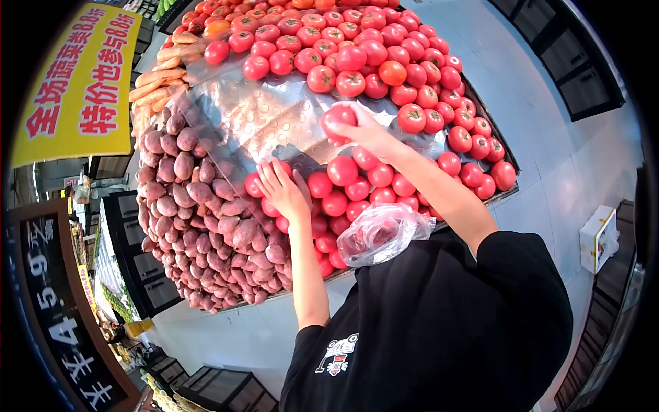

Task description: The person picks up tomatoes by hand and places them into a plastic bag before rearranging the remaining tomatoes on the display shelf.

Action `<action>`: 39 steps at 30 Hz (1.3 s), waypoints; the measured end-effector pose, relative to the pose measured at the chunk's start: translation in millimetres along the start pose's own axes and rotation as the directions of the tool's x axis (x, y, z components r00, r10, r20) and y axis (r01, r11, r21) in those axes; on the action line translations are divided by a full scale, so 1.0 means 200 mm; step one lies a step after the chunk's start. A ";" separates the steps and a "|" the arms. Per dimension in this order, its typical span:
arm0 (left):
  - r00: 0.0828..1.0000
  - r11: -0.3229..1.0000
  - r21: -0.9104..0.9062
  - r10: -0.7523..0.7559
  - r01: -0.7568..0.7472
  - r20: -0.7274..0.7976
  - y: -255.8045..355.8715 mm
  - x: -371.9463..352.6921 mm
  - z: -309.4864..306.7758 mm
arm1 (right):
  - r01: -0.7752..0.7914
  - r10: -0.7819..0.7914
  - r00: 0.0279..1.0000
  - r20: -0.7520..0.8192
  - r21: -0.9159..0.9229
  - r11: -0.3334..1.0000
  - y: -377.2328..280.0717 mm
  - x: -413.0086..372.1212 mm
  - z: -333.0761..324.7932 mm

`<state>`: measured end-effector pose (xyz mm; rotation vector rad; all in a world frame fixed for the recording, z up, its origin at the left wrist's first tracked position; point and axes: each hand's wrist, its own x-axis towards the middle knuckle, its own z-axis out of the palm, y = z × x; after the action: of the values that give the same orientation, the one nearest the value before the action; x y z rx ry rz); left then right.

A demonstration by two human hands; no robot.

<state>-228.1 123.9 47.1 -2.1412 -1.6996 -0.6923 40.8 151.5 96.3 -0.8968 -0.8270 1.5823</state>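
A red tomato [338, 122] is in the grip of my right hand [368, 132], raised over a bare patch of the bubbled plastic liner [257, 120]. My left hand [283, 192] lies palm down with fingers stretched out, over the left end of the near rows of tomatoes [334, 203]. Red shows just past its fingertips and beside it; how firmly it touches those tomatoes is hidden. A crumpled clear plastic bag [384, 233] rests on the near tomatoes, close to my body, with something red showing through it.
Sweet potatoes [199, 226] are heaped to the left, with carrots [159, 79] at the far left. More tomatoes [374, 51] fill the back and right of the stand. A yellow sign [75, 82] hangs at upper left. A white box [598, 239] stands on the floor at right.
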 end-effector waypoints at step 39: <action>0.989 0.958 -0.253 0.143 -0.133 0.022 0.24 -0.04 0.01 | -0.122 -0.711 0.701 -0.061 -0.992 -0.035 0.05 -0.42 -0.52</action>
<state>-181.9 106.8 44.0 -2.4331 -1.5319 -0.8698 139.1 73.6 49.3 -1.8828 -1.5396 -0.1684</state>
